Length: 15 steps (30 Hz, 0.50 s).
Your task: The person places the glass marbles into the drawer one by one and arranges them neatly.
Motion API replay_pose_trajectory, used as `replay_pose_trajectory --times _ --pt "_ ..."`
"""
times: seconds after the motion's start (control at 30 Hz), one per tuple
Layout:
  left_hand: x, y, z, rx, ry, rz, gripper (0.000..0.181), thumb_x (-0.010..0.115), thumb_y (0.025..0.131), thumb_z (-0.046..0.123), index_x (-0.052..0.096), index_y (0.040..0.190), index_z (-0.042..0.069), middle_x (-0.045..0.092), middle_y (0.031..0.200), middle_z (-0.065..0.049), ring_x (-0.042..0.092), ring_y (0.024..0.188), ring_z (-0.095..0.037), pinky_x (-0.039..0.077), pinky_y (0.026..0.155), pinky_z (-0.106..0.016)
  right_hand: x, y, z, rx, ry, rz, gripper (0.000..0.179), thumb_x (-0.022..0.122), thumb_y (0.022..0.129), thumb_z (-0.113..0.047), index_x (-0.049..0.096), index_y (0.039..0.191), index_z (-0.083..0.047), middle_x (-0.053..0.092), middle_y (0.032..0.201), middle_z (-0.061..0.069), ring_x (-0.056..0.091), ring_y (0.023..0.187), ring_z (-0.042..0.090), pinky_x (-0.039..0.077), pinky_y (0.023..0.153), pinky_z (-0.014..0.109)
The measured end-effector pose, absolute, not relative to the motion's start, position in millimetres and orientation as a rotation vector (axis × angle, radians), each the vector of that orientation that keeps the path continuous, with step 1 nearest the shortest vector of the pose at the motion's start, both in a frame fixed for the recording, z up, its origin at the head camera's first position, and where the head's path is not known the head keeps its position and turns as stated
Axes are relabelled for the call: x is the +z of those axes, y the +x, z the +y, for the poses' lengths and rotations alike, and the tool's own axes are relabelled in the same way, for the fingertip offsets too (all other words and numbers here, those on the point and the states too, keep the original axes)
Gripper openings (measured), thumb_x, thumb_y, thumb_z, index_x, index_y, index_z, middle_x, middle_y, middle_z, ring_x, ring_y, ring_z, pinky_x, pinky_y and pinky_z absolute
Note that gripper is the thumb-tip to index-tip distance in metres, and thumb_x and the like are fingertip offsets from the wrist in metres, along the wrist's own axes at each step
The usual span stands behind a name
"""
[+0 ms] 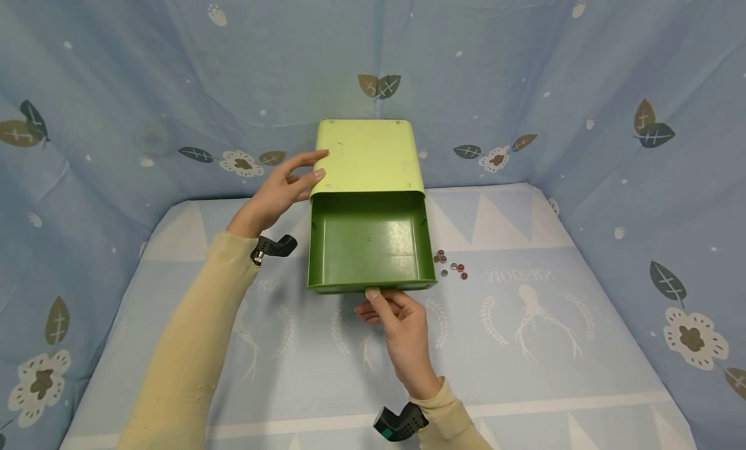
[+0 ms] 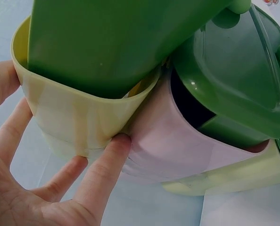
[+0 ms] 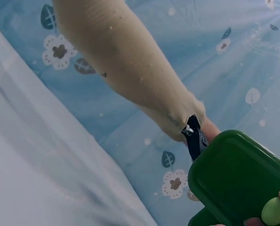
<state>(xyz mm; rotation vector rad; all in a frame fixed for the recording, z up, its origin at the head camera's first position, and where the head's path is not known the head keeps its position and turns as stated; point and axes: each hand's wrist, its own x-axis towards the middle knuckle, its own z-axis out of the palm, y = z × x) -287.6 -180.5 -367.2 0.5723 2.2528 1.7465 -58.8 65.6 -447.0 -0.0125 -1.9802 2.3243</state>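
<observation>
A small drawer cabinet (image 1: 367, 155) with a pale yellow-green top stands at the back of the table. Its top green drawer (image 1: 368, 239) is pulled far out, and I see nothing inside it. My left hand (image 1: 285, 184) touches the cabinet's left side; in the left wrist view its fingers are spread against the yellow top shell (image 2: 83, 113) and reach the pink shell (image 2: 163, 141) below. At the drawer's front, my right hand (image 1: 402, 333) pinches the light green knob (image 3: 275, 211). Only its fingertips show in the right wrist view.
Several small red and silvery bead-like pieces (image 1: 453, 266) lie on the table to the right of the drawer. A patterned light blue cloth (image 1: 524, 385) covers the table. Blue curtains (image 1: 489, 61) hang behind and at both sides. Lower green drawers (image 2: 243, 70) sit under the top one.
</observation>
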Motion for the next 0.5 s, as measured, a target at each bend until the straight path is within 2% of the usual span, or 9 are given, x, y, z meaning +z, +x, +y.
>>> replay_pose_trajectory --times 0.07,0.33,0.5 --pt "-367 -287 -180 1.747 0.571 2.253 0.056 0.064 0.113 0.041 0.050 0.166 0.033 0.031 0.167 -0.006 0.045 0.149 -0.033 0.038 0.122 -0.061 -447 -58 66 2.321 -0.008 -1.990 0.026 0.071 0.110 -0.021 0.078 0.103 0.003 0.079 0.090 0.022 0.077 0.088 0.045 0.064 0.082 0.051" --pt "-366 -286 -180 1.745 0.572 2.256 0.055 0.064 0.113 0.041 0.050 0.166 0.033 0.031 0.167 -0.007 0.045 0.148 -0.034 0.038 0.122 -0.061 -445 -57 71 2.284 0.016 -2.083 0.028 0.073 0.109 -0.026 0.078 0.103 0.001 0.079 0.085 0.016 0.076 0.087 0.049 0.065 0.078 0.040" --pt "-366 -286 -180 1.743 0.580 2.259 0.055 0.063 0.113 0.041 0.049 0.166 0.033 0.031 0.167 -0.007 0.045 0.149 -0.034 0.038 0.122 -0.061 -443 -55 77 2.221 0.046 -2.176 0.022 0.078 0.106 -0.023 0.079 0.105 -0.001 0.079 0.083 0.012 0.076 0.079 0.041 0.065 0.075 0.038"
